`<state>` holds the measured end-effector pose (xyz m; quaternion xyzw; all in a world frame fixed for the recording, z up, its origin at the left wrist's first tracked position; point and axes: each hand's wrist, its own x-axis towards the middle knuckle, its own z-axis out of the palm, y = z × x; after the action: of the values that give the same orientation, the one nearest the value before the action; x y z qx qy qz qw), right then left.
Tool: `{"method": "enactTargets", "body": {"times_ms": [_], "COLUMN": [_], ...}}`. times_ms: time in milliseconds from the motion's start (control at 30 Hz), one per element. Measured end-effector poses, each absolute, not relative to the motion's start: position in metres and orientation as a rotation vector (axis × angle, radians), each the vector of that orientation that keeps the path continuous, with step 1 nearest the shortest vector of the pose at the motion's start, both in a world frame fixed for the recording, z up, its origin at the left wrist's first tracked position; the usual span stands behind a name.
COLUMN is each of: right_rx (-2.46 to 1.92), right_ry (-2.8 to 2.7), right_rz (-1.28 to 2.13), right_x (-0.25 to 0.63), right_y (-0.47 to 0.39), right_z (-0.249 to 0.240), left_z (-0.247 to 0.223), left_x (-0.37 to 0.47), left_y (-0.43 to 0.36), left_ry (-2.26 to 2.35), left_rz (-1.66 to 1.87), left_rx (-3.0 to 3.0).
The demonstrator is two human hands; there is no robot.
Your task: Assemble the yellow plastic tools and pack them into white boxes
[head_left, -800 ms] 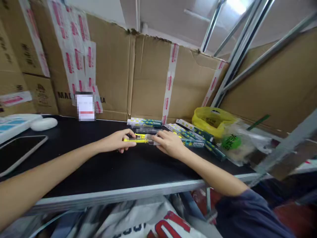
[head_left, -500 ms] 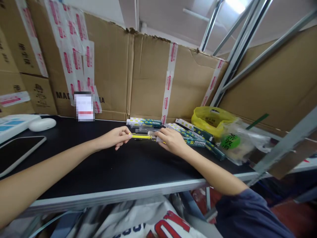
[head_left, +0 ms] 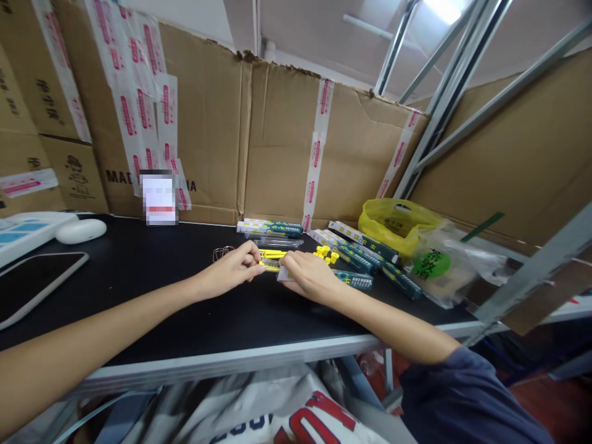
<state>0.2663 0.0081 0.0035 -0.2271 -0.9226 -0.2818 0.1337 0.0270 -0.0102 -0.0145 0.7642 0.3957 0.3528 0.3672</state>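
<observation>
Slim yellow plastic tool [head_left: 270, 267] lay crosswise between your left hand [head_left: 235, 269] and right hand [head_left: 315, 275].
Left fingers pinched its left end; right fingers gripped a slim teal-and-white cardboard box [head_left: 356, 279], roughly in line.

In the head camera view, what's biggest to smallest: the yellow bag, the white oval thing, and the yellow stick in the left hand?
1. Yellow bag
2. White oval thing
3. Yellow stick, only partly visible

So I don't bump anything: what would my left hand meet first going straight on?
Beyond the yellow piece it holds, probably your right hand or the pale piece there; depth is unclear.
</observation>
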Motion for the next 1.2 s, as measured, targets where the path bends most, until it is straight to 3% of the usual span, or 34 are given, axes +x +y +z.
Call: {"method": "enactTargets", "body": {"times_ms": [733,1200], "right_rx": [-0.798,-0.731], "right_ry": [-2.604,-2.515], "right_rz": [-0.551,-0.754], "right_x": [0.268,0.275], "right_y": [0.006,0.009], "right_z": [0.0,0.004], "left_z": [-0.003,0.001], "left_x": [0.028,0.019], "left_y": [-0.02,-0.019], "left_ry": [1.073,1.232], "left_rz": [0.948,0.986], "left_rx": [2.227,2.263]}}
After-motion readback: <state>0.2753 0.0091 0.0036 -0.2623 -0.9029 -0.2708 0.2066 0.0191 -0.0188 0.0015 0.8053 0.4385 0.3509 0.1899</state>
